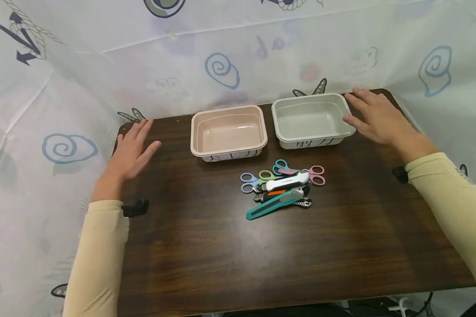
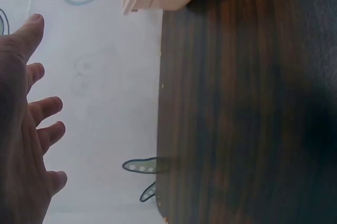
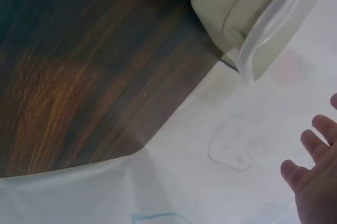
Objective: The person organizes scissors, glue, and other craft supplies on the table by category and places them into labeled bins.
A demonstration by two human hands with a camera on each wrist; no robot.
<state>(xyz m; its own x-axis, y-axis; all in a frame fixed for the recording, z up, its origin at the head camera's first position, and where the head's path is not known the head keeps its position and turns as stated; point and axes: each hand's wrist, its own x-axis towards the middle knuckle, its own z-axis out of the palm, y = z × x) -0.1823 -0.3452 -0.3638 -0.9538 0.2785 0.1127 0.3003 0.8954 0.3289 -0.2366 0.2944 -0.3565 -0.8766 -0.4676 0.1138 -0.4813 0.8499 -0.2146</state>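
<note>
My left hand (image 1: 128,152) is held over the table's left side with its fingers extended and nothing in it. On the other side, my right hand (image 1: 377,116) reaches beside the grey-white bin (image 1: 313,140), fingers spread and holding nothing; whether it touches the rim I cannot tell. A pink bin (image 1: 230,152) stands left of the grey-white one. In front of both lies a pile: blue-handled scissors (image 1: 249,182), green-handled scissors (image 1: 266,175), pink-handled scissors (image 1: 316,175), a white utility knife (image 1: 287,180), a teal utility knife (image 1: 275,204) and partly covered dark cutters.
The dark wooden table (image 1: 206,255) ends at the back against a white printed cloth (image 1: 174,66), which also hangs along both sides. Cables (image 1: 424,306) show below the front right edge.
</note>
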